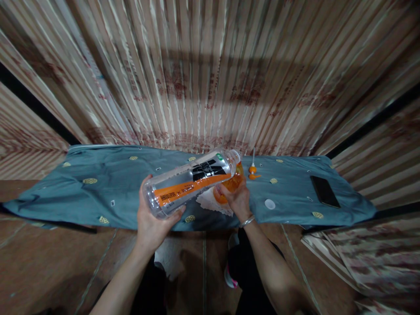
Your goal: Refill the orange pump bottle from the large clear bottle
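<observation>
My left hand is wrapped round the base of a large clear plastic bottle with an orange, silver and black label. This bottle lies tilted, its neck pointing up and to the right. My right hand grips an orange see-through bottle, which stands on a white paper tissue. The clear bottle's mouth is over the orange bottle, which it partly hides; whether they touch I cannot tell. Beside my right hand lies an orange pump head with a pale tube.
A blue-green cloth with yellow patterns covers the narrow table. On its right side lie a black phone and a round white cap. Striped curtains hang behind it and at both sides, with dark poles at left and right.
</observation>
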The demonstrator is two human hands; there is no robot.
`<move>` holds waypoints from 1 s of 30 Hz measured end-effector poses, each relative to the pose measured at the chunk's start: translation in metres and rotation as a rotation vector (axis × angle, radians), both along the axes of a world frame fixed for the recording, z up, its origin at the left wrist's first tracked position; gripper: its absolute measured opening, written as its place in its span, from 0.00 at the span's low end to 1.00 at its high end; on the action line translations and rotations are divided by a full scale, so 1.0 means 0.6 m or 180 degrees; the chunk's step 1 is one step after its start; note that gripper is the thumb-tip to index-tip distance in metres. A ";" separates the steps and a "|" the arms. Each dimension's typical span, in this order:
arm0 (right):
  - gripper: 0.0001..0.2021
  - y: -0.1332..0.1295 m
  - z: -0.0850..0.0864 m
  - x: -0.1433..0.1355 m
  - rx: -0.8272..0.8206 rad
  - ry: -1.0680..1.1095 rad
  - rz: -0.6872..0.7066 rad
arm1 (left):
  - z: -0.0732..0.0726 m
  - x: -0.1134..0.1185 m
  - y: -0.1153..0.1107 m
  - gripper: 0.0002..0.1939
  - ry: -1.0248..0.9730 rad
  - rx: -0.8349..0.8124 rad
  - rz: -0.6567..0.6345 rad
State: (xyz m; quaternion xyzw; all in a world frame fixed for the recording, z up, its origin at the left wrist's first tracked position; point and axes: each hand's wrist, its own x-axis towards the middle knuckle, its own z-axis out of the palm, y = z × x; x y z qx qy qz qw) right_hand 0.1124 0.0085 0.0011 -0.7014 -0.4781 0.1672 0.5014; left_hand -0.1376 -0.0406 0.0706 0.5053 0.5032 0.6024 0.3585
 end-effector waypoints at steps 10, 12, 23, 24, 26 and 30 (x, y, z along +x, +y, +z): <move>0.33 0.001 -0.005 0.001 0.0088 -0.0008 0.0005 | 0.002 0.007 0.003 0.53 -0.0083 0.0075 0.0169; 0.32 0.001 -0.006 0.002 0.0117 -0.0011 0.0031 | 0.004 0.009 0.002 0.53 -0.0071 0.0082 0.0175; 0.34 0.002 -0.010 0.003 0.0134 -0.0062 0.0045 | 0.007 0.004 0.001 0.54 0.0065 0.0008 0.0101; 0.34 0.002 -0.010 0.002 0.0137 -0.0055 0.0043 | 0.007 0.003 0.001 0.54 0.0081 0.0017 0.0100; 0.34 0.002 -0.009 0.001 0.0131 -0.0036 0.0015 | 0.006 0.002 0.001 0.52 0.0085 0.0019 0.0059; 0.34 0.001 -0.007 0.000 0.0131 -0.0010 -0.0003 | 0.006 0.002 0.000 0.52 0.0019 0.0019 0.0010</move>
